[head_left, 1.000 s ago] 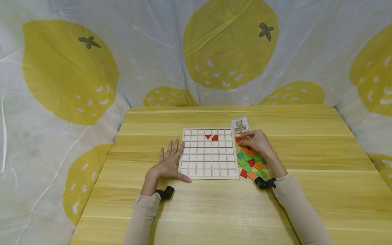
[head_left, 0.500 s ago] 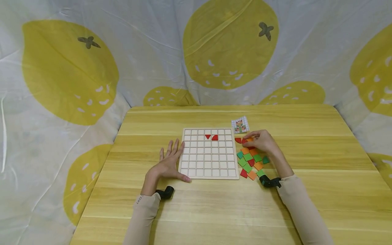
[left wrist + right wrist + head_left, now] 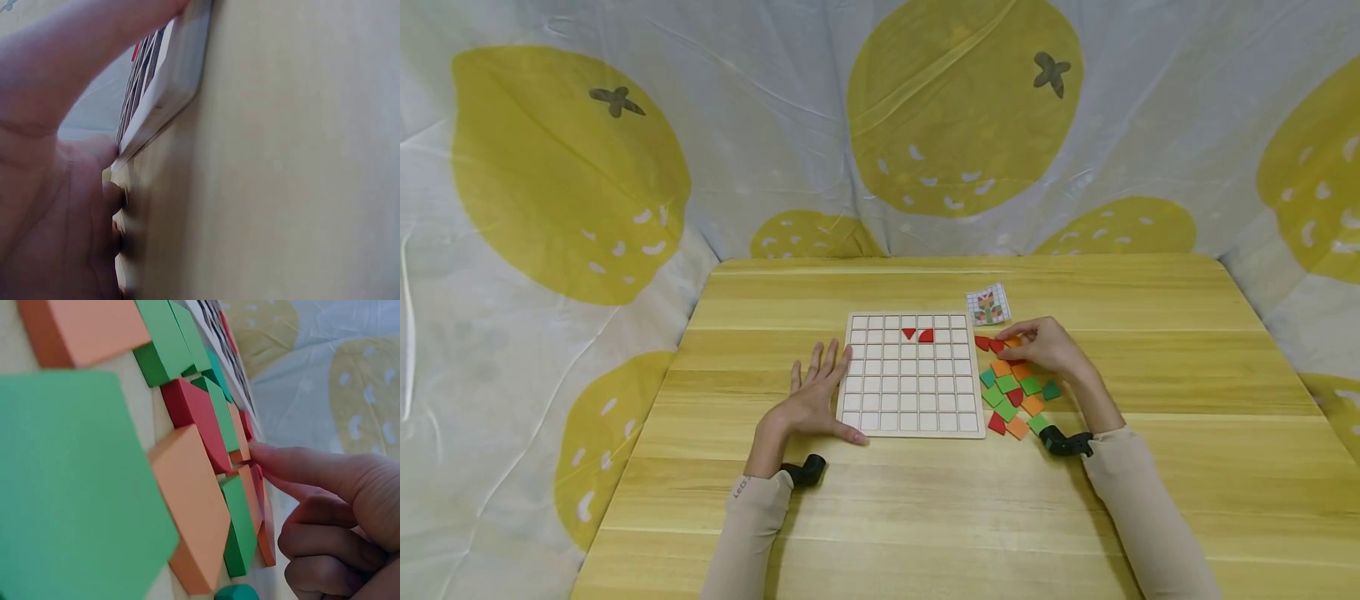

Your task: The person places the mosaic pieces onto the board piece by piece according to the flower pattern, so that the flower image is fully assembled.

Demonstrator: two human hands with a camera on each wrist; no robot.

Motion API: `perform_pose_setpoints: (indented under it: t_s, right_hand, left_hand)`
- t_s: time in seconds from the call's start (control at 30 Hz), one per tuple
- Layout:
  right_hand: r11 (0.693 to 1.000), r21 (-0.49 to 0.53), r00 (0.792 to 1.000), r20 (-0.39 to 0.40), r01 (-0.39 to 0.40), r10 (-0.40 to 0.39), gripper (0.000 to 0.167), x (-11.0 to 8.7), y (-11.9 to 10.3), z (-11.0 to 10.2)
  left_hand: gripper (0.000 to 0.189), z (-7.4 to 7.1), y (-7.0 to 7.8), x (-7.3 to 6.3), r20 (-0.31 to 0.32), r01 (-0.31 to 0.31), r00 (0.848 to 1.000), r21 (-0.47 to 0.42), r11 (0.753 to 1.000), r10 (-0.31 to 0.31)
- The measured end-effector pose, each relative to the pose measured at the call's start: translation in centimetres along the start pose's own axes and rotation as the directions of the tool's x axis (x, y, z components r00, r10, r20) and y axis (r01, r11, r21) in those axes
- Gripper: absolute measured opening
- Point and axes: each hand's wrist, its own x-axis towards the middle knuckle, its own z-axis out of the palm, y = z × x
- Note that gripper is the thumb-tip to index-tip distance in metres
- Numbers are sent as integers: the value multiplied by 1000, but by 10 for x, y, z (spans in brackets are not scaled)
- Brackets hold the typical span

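A pale wooden grid board lies on the table in the head view. On it sit a red triangle tile and a red quarter-circle tile. My left hand spreads its straight fingers along the board's left edge, thumb at the near corner; the left wrist view shows the board's edge by that hand. Right of the board, my right hand pinches a red tile with thumb and index finger, its other fingers curled. Another red tile lies just left of it.
Several loose green, orange and red tiles crowd together right of the board, among them an orange tile and a dark green tile. A small pattern card lies behind them. A lemon-print cloth hangs around the table's far side.
My right hand has let go of one red tile beside the board and moved slightly right to another red tile, which has shifted a little left. My left hand has stayed still.
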Motion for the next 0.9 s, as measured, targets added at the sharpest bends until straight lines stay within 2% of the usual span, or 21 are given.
perform_pose_setpoints:
  t_s: [0.17,0.47,0.67,0.9]
  right_hand:
    - [999,-38,1000,11,7,-6,30,-2,1,-4]
    - [999,-39,1000,6,2,-1,20,-4,2,-6]
    - [997,-62,999,-3,42,-43,28,-2,2,-6]
    - [998,-2,996,58,69,-69,35,-1,-1,-2]
  left_hand:
    - [152,0,1,0,-2,2,1000,4,1000,-2]
    - [151,-1,2,-1,6,7,1000,-2,1000,-7]
    - [151,-1,1,0,7,9,1000,-6,1000,-9]
    - [152,0,0,0,7,6,1000,-11,1000,-6]
